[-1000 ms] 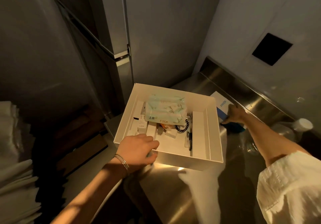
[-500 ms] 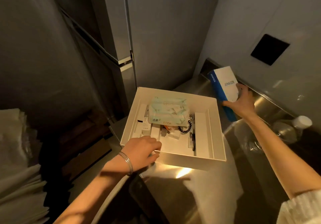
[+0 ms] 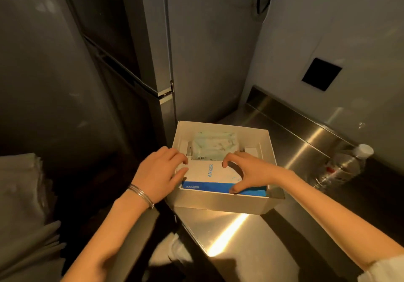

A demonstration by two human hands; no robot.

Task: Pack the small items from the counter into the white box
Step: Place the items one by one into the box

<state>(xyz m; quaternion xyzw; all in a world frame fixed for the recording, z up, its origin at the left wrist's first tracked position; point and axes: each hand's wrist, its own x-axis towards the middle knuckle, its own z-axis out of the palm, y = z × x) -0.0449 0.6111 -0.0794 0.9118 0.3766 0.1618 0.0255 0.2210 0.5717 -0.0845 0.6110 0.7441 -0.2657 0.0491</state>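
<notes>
Two hands (image 3: 160, 173) on Anker box (image 3: 209, 173)

The box (image 3: 220, 203) at the centre of the frame was white, its near wall shaded to beige. Inside it, toward the lower edge, lay a carton (image 3: 209, 173) with a white top, pale blue lettering and a bright blue side band. Behind it sat a tissue pack (image 3: 213, 145) in mint green with a faint leaf pattern. The surface (image 3: 240, 238) was brushed silver steel carrying a warm yellow glare streak. At the right, a clear bottle (image 3: 343, 168) had a white cap and a red label mark.
</notes>
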